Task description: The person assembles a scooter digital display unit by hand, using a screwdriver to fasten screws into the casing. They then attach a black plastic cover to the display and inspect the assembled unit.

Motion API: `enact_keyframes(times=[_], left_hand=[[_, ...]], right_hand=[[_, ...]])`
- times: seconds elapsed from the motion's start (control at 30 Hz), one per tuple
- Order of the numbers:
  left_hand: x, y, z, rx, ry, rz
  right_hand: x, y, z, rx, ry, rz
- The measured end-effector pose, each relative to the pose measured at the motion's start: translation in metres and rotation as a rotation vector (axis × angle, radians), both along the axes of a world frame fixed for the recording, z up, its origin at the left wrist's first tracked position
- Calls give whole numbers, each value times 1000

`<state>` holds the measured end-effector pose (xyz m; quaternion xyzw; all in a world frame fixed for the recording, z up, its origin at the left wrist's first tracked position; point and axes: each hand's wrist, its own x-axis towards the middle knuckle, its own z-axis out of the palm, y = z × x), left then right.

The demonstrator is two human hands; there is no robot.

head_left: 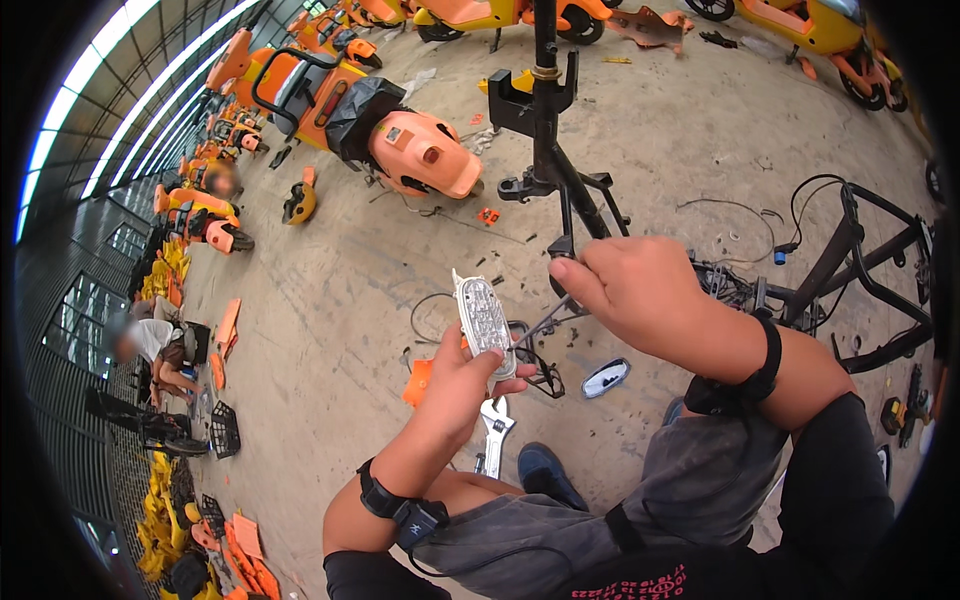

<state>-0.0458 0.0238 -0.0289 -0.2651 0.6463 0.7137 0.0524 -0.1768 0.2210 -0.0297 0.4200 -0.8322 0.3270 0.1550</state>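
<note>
My left hand (pixel 462 385) grips an oval lamp (pixel 484 315) with a white rim and a clear, faceted lens, thumb across its lower end. From my closed right hand (pixel 640 290) a thin metal shaft, like a screwdriver's (pixel 545 325), slants down to the lamp's right edge. Its handle is hidden in my fist. Whether the tip touches the lamp or goes behind it I cannot tell. Black cable (pixel 545 375) hangs just right of the lamp. Beneath my left hand an adjustable wrench (pixel 495 430) lies near my shoe (pixel 548 475).
A bare black scooter frame (pixel 590 205) stands ahead and to the right. Beside my feet lies a small black-and-white oval part (pixel 606 378). An orange scooter (pixel 420 150) lies far left; others line the hall. Another person (pixel 165 345) sits at the left. A power tool (pixel 893 415) lies right.
</note>
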Motion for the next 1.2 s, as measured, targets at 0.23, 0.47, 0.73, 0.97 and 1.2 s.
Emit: enact_keyframes(times=[0.23, 0.47, 0.73, 0.97, 1.2], left_hand=[[-4, -4, 6, 112, -5, -46], [-2, -10, 7, 40, -56, -45], [1, -5, 2, 16, 0, 24], [5, -8, 3, -65, 32, 31], [5, -1, -2, -21, 10, 73]], right_hand=[[5, 4, 14, -207, 90, 349], [-10, 13, 15, -59, 109, 464], [2, 12, 8, 9, 146, 137], [10, 7, 10, 86, -168, 43], [-8, 6, 15, 151, -720, 44]])
